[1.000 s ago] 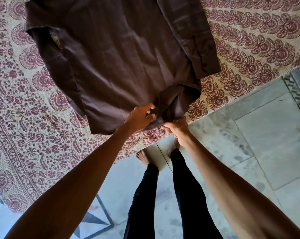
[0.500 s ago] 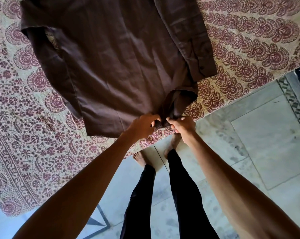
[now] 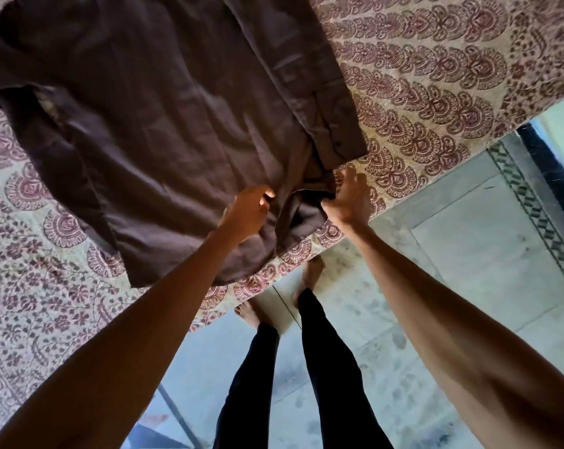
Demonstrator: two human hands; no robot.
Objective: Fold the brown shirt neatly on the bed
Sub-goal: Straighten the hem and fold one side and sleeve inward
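The brown shirt (image 3: 177, 124) lies spread flat on the patterned bed (image 3: 436, 76), its hem toward me near the bed's edge. One sleeve (image 3: 319, 85) is folded in along the right side. My left hand (image 3: 246, 212) rests on the lower body of the shirt with curled fingers gripping the cloth. My right hand (image 3: 348, 199) lies just right of it at the shirt's bunched lower right corner (image 3: 303, 215), fingers fanned out, thumb against the fold.
The bedspread (image 3: 47, 286) has a maroon floral print and reaches the bed's edge in front of me. Below it are pale floor tiles (image 3: 468, 254) and my bare feet (image 3: 310, 273) in dark trousers. A dark patterned border (image 3: 533, 202) runs along the floor at right.
Both hands have moved forward over the bed from the hem's edge. The right hand has spread its fingers, and the bunched corner now lies further onto the bed.
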